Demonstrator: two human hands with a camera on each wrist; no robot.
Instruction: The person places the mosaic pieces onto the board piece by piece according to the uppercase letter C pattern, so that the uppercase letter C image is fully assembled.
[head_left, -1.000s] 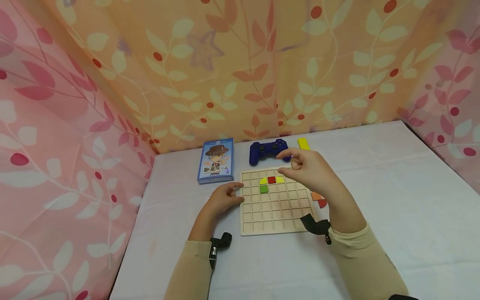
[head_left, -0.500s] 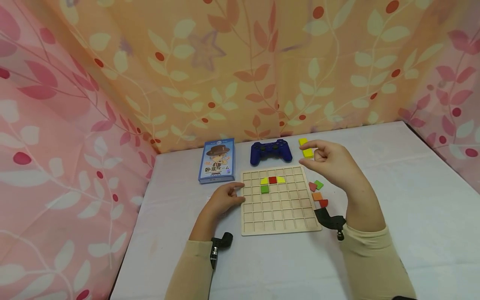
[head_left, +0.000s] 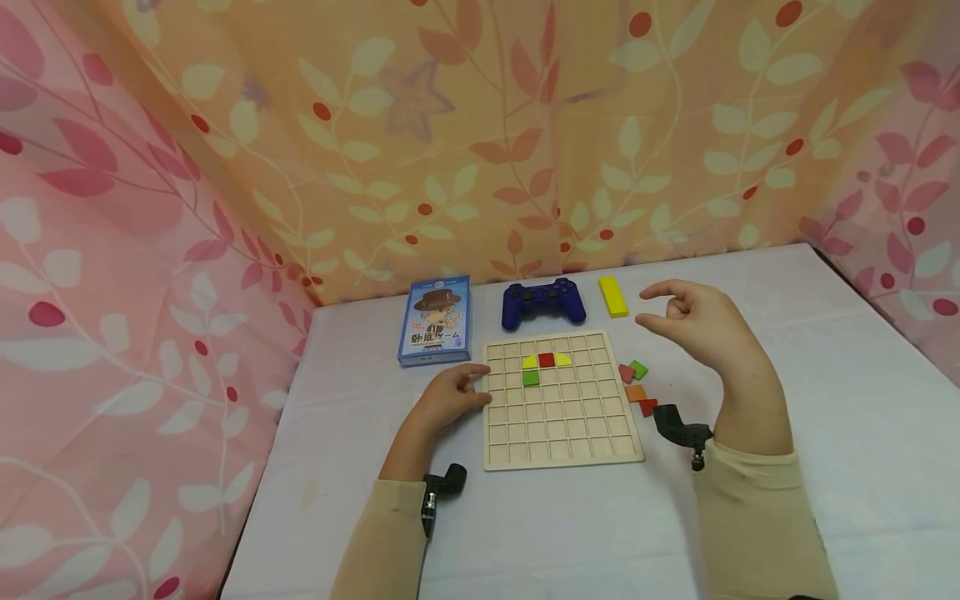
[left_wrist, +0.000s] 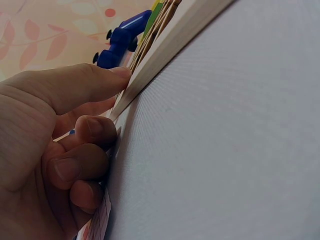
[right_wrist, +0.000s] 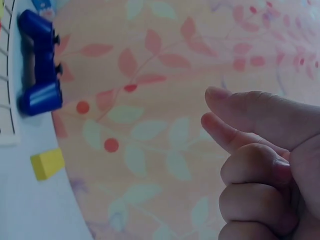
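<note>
A square wooden grid board [head_left: 558, 433] lies on the table, with yellow quarter-round tiles, a red tile [head_left: 546, 360] and a green tile [head_left: 531, 378] in its upper cells. My left hand [head_left: 444, 402] touches the board's left edge with thumb and index finger, which are spread apart; in the left wrist view the thumb [left_wrist: 95, 85] meets the wooden rim. Raised right of the board, my right hand [head_left: 701, 325] holds nothing. Its thumb and index finger stand apart, the other fingers curled. Nearest to it is a long yellow block [head_left: 612, 297].
Behind the board lie a blue game controller [head_left: 543, 304] and a blue card-game box [head_left: 435, 321]. Several loose tiles, including an orange tile [head_left: 636, 393], sit by the board's right edge. Floral curtains [head_left: 525, 150] stand behind the white table [head_left: 825, 400].
My right hand has moved right, from over the board to beyond the yellow block, uncovering the loose tiles and the block. The left hand stays at the board's edge.
</note>
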